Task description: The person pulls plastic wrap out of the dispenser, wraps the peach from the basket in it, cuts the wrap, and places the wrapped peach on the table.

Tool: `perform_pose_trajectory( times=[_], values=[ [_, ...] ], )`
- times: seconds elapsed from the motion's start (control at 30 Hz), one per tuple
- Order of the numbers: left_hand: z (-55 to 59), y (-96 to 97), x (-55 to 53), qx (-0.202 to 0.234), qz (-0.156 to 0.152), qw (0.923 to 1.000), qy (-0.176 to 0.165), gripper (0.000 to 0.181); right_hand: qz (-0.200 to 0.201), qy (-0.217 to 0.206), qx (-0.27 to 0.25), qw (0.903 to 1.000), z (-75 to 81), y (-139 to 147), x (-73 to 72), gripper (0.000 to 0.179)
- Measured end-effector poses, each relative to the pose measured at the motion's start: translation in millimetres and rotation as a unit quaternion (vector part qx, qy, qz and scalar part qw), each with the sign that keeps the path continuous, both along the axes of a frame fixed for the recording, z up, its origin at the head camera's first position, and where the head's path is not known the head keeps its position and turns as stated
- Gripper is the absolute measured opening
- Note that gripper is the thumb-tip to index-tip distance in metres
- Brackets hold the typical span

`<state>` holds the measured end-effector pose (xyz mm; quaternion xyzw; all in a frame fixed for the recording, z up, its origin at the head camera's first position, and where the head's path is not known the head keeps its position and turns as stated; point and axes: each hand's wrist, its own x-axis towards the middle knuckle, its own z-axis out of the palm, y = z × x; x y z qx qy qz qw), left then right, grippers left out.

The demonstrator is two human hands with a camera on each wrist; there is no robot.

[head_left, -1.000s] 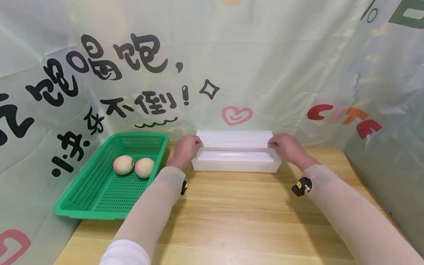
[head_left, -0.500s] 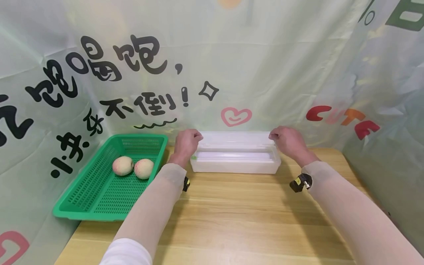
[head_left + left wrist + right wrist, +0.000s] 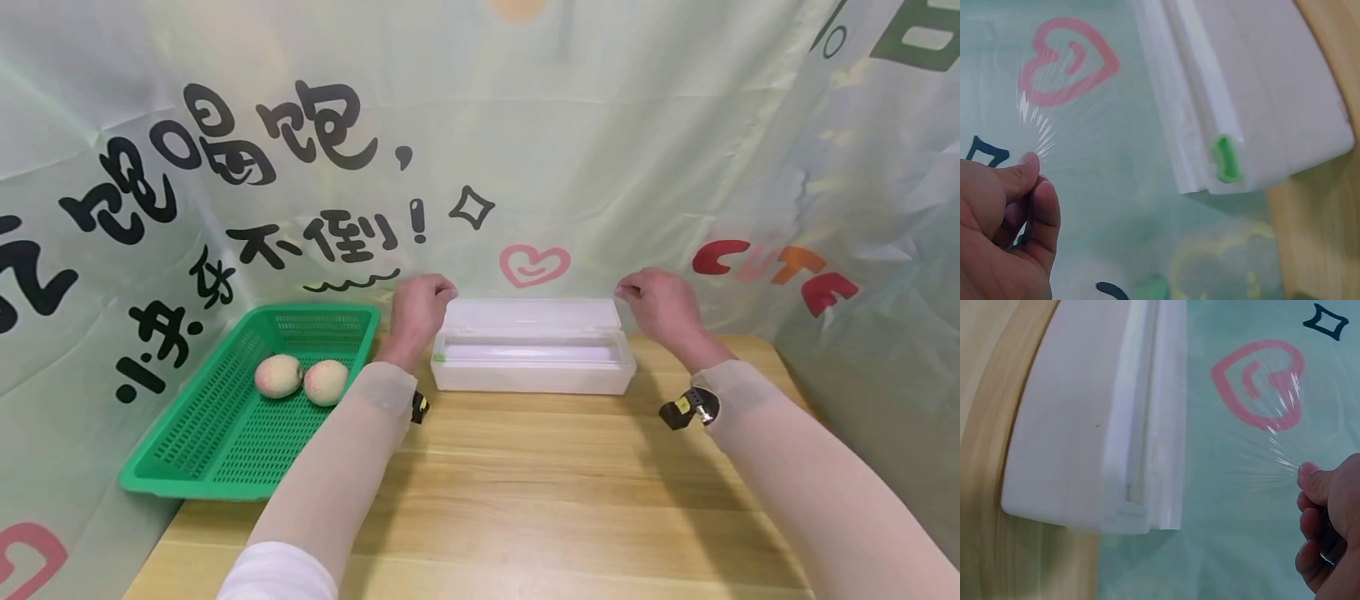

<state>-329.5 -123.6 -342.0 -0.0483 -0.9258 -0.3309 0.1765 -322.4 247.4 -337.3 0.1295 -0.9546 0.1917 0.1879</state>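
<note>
A long white cling film dispenser [image 3: 532,379] stands at the back of the table, its lid [image 3: 532,313] raised. My left hand [image 3: 420,312] is above the dispenser's left end, pinching a corner of clear cling film [image 3: 1038,128] between thumb and fingers. On the other side, my right hand [image 3: 663,308] pinches the film's opposite corner. Creases fan out from both pinches, and the sheet spans between the hands, nearly invisible in the head view. A green slider [image 3: 1227,159] shows at the dispenser's end in the left wrist view.
To the left is a green perforated plastic basket [image 3: 210,490] holding two pale pink peaches [image 3: 278,376]. A printed cloth curtain [image 3: 600,167] hangs close behind the dispenser and along both sides. The wooden table [image 3: 540,500] extends in front.
Both hands have risen from the dispenser's edge to above its lid, drawing the film upward. The dispenser, basket and peaches have stayed in place.
</note>
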Motion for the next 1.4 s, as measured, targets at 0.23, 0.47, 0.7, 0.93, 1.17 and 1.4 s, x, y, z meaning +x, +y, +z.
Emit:
perform_pose_trajectory(
  times=[0.23, 0.47, 0.7, 0.93, 1.17, 1.4],
  values=[
    [11.7, 2.3, 2.5, 0.020, 0.010, 0.9994, 0.026, 0.013, -0.006, 0.030, -0.021, 0.9993, 11.1, -1, 3.7, 0.020],
    [22.0, 3.9, 6.5, 0.029, 0.027, 0.9982, 0.045, 0.013, -0.013, 0.067, -0.034, 0.9971, 21.2, -4, 9.3, 0.021],
    [33.5, 5.8, 12.5, 0.043, 0.033, 0.9958, 0.074, 0.014, -0.033, 0.096, -0.048, 0.9937, 34.9, -6, 16.9, 0.021],
    [47.7, 7.7, 17.5, 0.053, 0.035, 0.9915, 0.113, 0.016, -0.044, 0.127, -0.059, 0.9892, 49.2, -7, 20.1, 0.023],
    [63.8, 8.5, 19.0, 0.066, 0.031, 0.9868, 0.145, 0.017, -0.047, 0.146, -0.077, 0.9851, 63.2, -9, 22.1, 0.025],
    [78.3, 9.7, 21.7, 0.088, 0.029, 0.9835, 0.155, 0.018, -0.053, 0.165, -0.106, 0.9791, 74.2, -11, 24.8, 0.026]
  ],
)
